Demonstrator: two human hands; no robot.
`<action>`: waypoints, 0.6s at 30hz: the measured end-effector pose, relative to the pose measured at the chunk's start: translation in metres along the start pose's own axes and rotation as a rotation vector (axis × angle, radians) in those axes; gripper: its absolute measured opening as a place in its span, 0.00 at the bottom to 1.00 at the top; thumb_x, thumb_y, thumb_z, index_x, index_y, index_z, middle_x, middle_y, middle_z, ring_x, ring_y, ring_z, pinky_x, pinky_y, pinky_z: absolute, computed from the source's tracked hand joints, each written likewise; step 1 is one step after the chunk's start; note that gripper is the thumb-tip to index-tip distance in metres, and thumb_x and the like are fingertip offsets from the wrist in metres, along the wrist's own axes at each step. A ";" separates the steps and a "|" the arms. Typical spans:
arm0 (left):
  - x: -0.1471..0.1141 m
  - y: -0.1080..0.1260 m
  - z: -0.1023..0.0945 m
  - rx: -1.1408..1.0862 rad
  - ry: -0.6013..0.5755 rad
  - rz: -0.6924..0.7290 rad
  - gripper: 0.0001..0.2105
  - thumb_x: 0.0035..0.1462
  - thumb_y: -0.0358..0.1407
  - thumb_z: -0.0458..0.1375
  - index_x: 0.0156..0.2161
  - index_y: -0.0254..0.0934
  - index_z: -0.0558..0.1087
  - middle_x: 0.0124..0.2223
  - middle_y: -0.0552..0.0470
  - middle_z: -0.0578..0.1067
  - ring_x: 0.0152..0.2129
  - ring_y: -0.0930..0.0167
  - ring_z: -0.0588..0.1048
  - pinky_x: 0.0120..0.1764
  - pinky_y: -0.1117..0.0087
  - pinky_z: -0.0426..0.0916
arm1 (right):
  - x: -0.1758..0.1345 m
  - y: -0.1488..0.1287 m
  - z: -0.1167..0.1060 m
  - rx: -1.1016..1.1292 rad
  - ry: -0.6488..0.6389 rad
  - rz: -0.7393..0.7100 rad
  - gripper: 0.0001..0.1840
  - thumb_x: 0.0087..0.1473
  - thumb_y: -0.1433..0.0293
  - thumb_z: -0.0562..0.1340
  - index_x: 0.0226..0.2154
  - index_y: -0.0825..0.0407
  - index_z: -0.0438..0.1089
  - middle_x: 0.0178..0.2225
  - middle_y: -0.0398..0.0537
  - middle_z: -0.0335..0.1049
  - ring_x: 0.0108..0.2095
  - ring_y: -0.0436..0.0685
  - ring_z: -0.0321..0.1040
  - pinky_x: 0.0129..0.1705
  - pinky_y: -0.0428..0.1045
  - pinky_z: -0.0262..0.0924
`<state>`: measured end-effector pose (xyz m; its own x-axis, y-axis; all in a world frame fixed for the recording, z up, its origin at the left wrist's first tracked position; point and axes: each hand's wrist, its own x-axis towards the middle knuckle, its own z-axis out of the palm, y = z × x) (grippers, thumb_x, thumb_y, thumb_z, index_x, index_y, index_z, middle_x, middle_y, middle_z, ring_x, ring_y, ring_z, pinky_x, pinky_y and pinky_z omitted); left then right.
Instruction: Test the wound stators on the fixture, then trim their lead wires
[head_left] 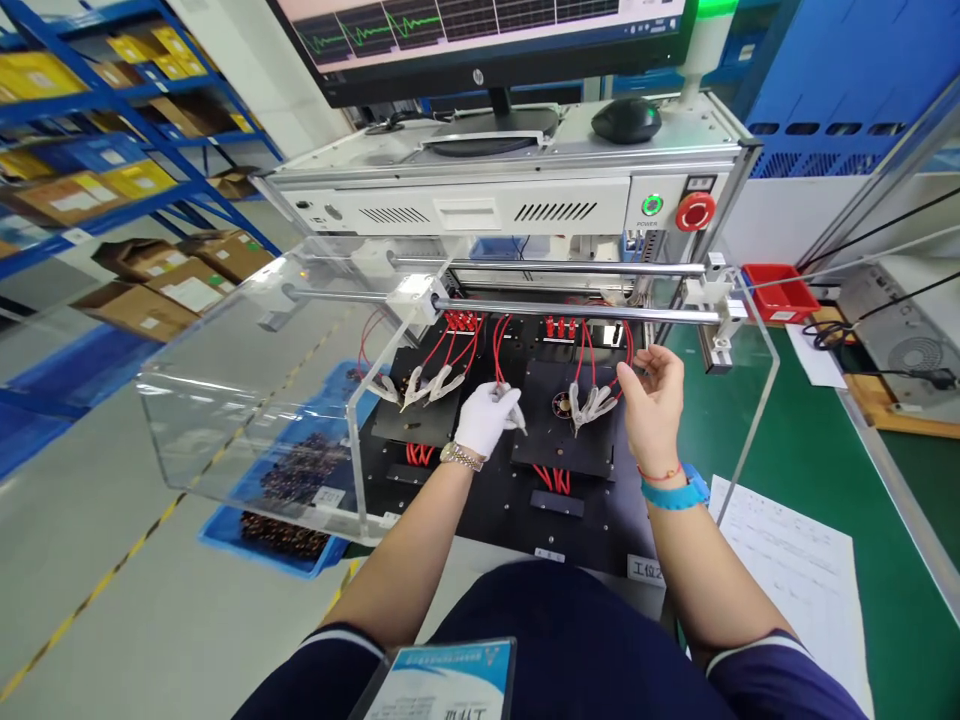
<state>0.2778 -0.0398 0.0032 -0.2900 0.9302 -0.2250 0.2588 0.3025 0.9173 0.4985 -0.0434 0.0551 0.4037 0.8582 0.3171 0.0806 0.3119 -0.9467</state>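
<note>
My left hand [486,416], in a white glove, closes on a grey alligator clip [521,425] between the two black plates. Red wires run down to this clip, and its tip sticks out beyond my fingers. Bare, with fingers apart, my right hand [654,400] hovers beside the red wires [628,350] at the right. Nearest to it, several grey clips [591,405] gather around a small round copper-coloured part [562,404] on the right black plate [555,445]. More grey clips [424,387] rest on the left black plate [401,420].
A clear acrylic cover [255,400] and metal rods [570,308] surround the work area. At left, a blue tray [225,535] holds many small parts. Behind stand a monitor [480,75], a mouse [626,120] and a red stop button [696,211]. Paper sheets [795,570] lie at right.
</note>
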 end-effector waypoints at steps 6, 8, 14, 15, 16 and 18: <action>-0.011 0.012 0.022 -0.277 -0.111 -0.063 0.12 0.49 0.41 0.56 0.30 0.35 0.59 0.22 0.54 0.70 0.22 0.70 0.75 0.30 0.65 0.73 | -0.001 0.002 -0.001 -0.009 -0.023 0.022 0.21 0.47 0.65 0.62 0.44 0.50 0.59 0.43 0.48 0.62 0.44 0.53 0.61 0.46 0.53 0.59; -0.012 0.013 0.023 -0.329 -0.136 -0.080 0.13 0.48 0.41 0.57 0.29 0.35 0.60 0.21 0.54 0.70 0.21 0.70 0.75 0.29 0.65 0.73 | -0.001 0.003 -0.001 -0.010 -0.019 0.023 0.21 0.47 0.65 0.62 0.44 0.50 0.59 0.43 0.48 0.62 0.44 0.54 0.61 0.46 0.53 0.58; -0.014 0.013 0.022 -0.408 -0.182 -0.102 0.13 0.46 0.41 0.59 0.28 0.34 0.61 0.20 0.54 0.70 0.21 0.70 0.75 0.28 0.66 0.72 | -0.002 0.004 -0.001 -0.002 -0.025 0.028 0.22 0.47 0.64 0.62 0.45 0.50 0.59 0.43 0.48 0.62 0.44 0.54 0.61 0.47 0.54 0.58; -0.014 0.012 0.023 -0.414 -0.188 -0.105 0.13 0.46 0.41 0.59 0.28 0.34 0.61 0.20 0.54 0.70 0.21 0.70 0.75 0.28 0.66 0.72 | -0.002 0.003 -0.001 -0.003 -0.026 0.027 0.22 0.47 0.64 0.62 0.45 0.50 0.59 0.43 0.48 0.62 0.44 0.54 0.61 0.47 0.54 0.58; -0.014 0.012 0.023 -0.418 -0.190 -0.107 0.13 0.46 0.41 0.59 0.28 0.34 0.61 0.20 0.54 0.70 0.21 0.70 0.75 0.29 0.66 0.72 | -0.002 0.003 -0.001 -0.004 -0.027 0.026 0.22 0.47 0.64 0.62 0.45 0.50 0.59 0.43 0.48 0.62 0.44 0.54 0.61 0.47 0.54 0.57; -0.014 0.011 0.024 -0.422 -0.192 -0.111 0.13 0.46 0.41 0.60 0.28 0.34 0.61 0.20 0.55 0.70 0.21 0.70 0.75 0.29 0.66 0.72 | -0.002 0.003 -0.002 -0.005 -0.028 0.026 0.22 0.47 0.64 0.62 0.45 0.50 0.59 0.43 0.48 0.62 0.44 0.54 0.61 0.47 0.54 0.57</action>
<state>0.3072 -0.0444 0.0087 -0.1085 0.9306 -0.3495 -0.1721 0.3287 0.9286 0.4996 -0.0447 0.0517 0.3803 0.8768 0.2941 0.0750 0.2877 -0.9548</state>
